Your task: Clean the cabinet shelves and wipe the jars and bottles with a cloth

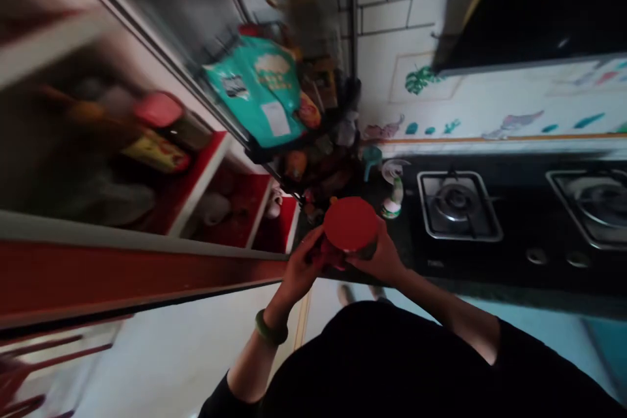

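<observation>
A jar with a round red lid [351, 224] is held in front of my body, its lid facing up toward me. My right hand [381, 257] wraps round the jar's right side, below the lid. At the left, my left hand [302, 264] has its fingers closed on a crumpled dark red thing [329, 255], perhaps a cloth, against the jar. What lies under the lid is mostly hidden, and the view is blurred. A green bangle [271, 328] circles my left wrist.
A two-burner stove [455, 204] sits on the dark counter at the right, under a black hood [548, 6]. Left are open shelves [196, 192] with jars. A rack holds a teal bag [262, 88]. A bottle [393, 199] stands beyond my right hand.
</observation>
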### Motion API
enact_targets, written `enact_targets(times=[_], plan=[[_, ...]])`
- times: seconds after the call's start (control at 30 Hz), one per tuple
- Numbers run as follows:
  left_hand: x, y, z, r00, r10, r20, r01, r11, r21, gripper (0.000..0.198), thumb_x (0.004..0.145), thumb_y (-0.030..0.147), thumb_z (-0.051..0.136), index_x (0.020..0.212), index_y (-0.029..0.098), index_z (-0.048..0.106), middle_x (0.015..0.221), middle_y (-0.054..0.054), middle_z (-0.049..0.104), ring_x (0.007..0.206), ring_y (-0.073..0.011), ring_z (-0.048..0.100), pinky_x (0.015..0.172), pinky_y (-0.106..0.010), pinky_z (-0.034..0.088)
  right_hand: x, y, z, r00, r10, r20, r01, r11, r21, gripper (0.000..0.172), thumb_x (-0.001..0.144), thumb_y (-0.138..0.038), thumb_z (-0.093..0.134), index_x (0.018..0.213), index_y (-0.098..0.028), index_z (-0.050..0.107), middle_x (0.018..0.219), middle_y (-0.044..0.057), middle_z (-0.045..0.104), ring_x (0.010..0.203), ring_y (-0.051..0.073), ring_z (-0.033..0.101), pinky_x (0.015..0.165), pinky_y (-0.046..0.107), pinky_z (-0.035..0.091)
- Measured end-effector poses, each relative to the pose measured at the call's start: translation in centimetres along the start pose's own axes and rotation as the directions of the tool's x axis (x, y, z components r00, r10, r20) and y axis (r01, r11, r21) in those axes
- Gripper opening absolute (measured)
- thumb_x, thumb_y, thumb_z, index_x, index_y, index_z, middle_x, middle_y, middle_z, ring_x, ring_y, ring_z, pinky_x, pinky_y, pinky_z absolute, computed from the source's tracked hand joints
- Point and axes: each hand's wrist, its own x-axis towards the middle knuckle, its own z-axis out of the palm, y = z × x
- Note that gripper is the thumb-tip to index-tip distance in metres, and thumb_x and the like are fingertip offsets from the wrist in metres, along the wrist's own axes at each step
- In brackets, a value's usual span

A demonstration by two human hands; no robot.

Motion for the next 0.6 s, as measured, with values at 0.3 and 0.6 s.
enact_targets(times=[0.3, 0.6], plan=[[1.1, -10.8, 8.0, 0.951, -0.187, 0.246, 0.172, 0.982, 0.083, 0.064, 0.081, 0.011, 0.064, 0.144, 0.022, 0.067, 0.151, -0.011, 0.065, 0.141, -0.0276, 0.06, 0.127, -0.049, 0.042, -7.8, 14.4, 0.1, 0.946, 0.303, -0.116, -0.318, 0.936, -0.15, 0.107, 0.057, -0.045, 0.096, 0.146, -0.017, 0.044, 0.144, 0.021, 0.061, 0.133, 0.038, 0.063, 0.113, 0.056, 0.053], [3.5, -15.8, 10.3, 0.952, -0.215, 0.219, 0.193, 0.974, 0.12, 0.074, 0.076, 0.006, 0.064, 0.149, 0.017, 0.062, 0.155, -0.015, 0.061, 0.143, -0.0301, 0.058, 0.125, -0.05, 0.042, -5.6, 20.6, 1.6, 0.944, 0.29, -0.158, -0.319, 0.924, -0.212, 0.109, 0.06, -0.047, 0.095, 0.149, -0.012, 0.043, 0.147, 0.026, 0.059, 0.138, 0.041, 0.06, 0.117, 0.058, 0.049]])
